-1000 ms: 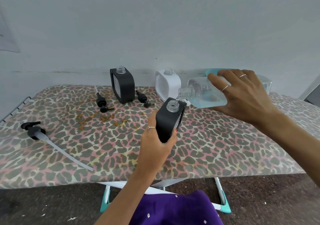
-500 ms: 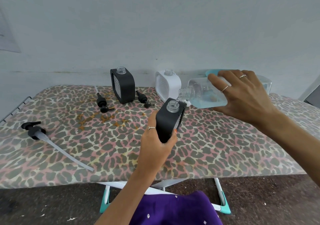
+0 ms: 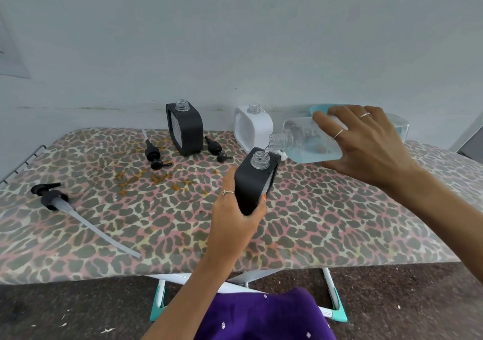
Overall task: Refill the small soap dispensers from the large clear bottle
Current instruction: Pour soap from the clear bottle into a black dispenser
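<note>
The left hand [image 3: 235, 217] grips a black dispenser [image 3: 254, 180] above the board while the right hand [image 3: 366, 143] holds the tipped large bottle [image 3: 300, 143], a thin stream apparently entering its neck; two other uncapped dispensers [image 3: 185, 130] seemingly await refilling.

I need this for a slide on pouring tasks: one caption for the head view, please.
Right hand tips the large clear bottle over the black dispenser held in the left hand.
</note>
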A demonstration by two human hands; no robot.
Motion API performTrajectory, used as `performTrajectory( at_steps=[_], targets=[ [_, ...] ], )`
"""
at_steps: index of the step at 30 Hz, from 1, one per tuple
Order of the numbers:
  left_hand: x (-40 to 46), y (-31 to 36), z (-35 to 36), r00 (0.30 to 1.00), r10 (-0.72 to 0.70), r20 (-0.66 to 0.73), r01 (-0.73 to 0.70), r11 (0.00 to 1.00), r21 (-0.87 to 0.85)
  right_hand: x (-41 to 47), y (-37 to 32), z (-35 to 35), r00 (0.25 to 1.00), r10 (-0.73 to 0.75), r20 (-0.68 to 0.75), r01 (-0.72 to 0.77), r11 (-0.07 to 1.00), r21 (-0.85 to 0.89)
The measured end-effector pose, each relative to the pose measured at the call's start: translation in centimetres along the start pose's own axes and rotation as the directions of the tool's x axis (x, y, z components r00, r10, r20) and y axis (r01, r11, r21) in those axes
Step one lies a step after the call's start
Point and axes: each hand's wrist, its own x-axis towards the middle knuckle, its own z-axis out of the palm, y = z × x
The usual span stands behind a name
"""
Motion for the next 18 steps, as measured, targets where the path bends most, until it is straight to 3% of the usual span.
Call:
performTrajectory(
  at_steps=[18],
  targets=[
    [0.05,0.26,-0.08,1.000,-0.002,-0.001,0.002,0.999,-0.042,0.08,-0.09,-0.06,1.000,-0.003,-0.008,0.003,1.000,-0.003]
  ],
)
